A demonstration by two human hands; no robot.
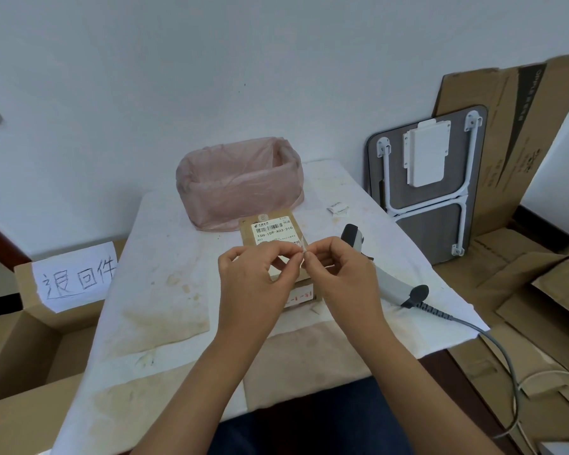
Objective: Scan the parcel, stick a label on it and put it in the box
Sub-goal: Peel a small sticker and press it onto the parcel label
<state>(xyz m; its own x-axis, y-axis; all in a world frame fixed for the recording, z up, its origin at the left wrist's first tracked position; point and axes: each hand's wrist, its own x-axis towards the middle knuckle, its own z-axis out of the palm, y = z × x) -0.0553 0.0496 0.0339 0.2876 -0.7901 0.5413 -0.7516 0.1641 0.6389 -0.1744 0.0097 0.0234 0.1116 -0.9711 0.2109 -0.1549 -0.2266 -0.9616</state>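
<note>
A flat brown parcel (270,229) with a white printed shipping label lies on the white-covered table (165,257), partly hidden behind my hands. My left hand (253,274) and my right hand (339,274) meet just above the parcel, both pinching a small thin white label (301,252) between the fingertips. A grey handheld scanner (385,274) lies on the table to the right of my right hand, its cable running off the table edge. An open cardboard box (23,339) with a handwritten paper sign stands on the floor at the left.
A container lined with a pink plastic bag (240,182) sits at the back of the table. Small white label scraps (339,210) lie to its right. A folded table (427,182) leans on the wall; flattened cardboard (523,290) covers the floor at right.
</note>
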